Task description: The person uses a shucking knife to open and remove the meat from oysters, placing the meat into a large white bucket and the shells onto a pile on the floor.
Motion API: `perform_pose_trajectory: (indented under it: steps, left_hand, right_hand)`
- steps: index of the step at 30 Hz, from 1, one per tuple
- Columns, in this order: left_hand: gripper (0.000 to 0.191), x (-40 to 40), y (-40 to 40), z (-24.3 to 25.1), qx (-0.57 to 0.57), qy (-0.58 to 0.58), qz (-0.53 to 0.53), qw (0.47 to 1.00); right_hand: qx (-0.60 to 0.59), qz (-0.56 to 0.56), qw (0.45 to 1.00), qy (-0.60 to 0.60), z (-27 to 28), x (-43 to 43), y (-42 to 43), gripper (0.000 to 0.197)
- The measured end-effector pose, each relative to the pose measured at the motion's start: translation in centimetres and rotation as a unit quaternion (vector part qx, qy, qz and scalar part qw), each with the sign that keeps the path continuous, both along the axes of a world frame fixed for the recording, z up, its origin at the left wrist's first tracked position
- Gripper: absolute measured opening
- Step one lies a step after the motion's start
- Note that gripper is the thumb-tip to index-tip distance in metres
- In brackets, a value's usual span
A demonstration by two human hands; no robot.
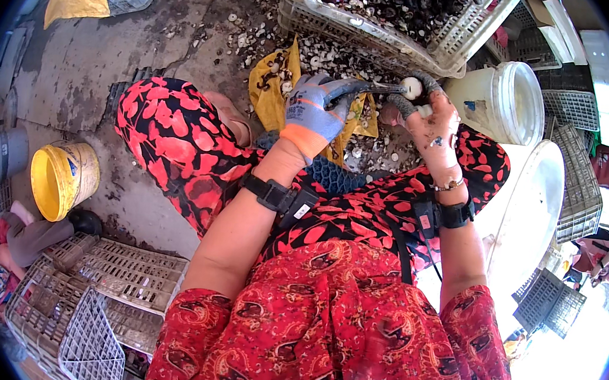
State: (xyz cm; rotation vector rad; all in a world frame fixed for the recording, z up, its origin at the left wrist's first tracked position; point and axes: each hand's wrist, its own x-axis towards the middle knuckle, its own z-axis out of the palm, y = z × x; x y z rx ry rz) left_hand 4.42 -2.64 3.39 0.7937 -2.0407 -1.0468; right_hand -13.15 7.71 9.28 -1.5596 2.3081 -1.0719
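Observation:
My left hand [317, 104], in a grey-blue glove with an orange cuff, is closed around a metal peeling tool [384, 88]. The tool's tip touches a round, white peeled water chestnut [412, 88]. Dark covers wrap some fingers of my right hand [434, 117], which grips that chestnut between thumb and finger. Another pale piece [424, 111] shows against the right palm. Beneath and between the hands lies a yellow plastic sack [272, 97] with peelings on it. Dark and white peelings [324, 56] cover the floor beyond the hands.
Stacked crates [370, 30] holding dark, white-flecked pieces stand ahead. To the right are a white bucket [518, 103] and a large white tub [531, 204]. A yellow bucket [66, 180] lies tilted at left, near plastic crates [129, 272] and another person's leg [39, 237].

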Motion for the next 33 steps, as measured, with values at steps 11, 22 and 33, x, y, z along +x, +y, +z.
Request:
perform_pose_trajectory:
  steps: [11,22,33]
  left_hand:
    - [0.031,-0.6,0.1,1.0,0.393,0.142,-0.114,0.901]
    - [0.029,-0.5,0.9,-1.2,0.682,0.28,-0.136,0.662]
    - [0.027,-1.0,-0.3,-1.0,0.308,0.173,-0.117,0.928]
  right_hand:
    - [0.146,0.038,0.955,-0.254,-0.4,2.7,0.2,0.028]
    - [0.049,0.113,0.992,-0.041,-1.5,4.2,-1.1,0.035]
    - [0.075,0.019,0.949,-0.306,1.6,1.9,0.7,0.028]
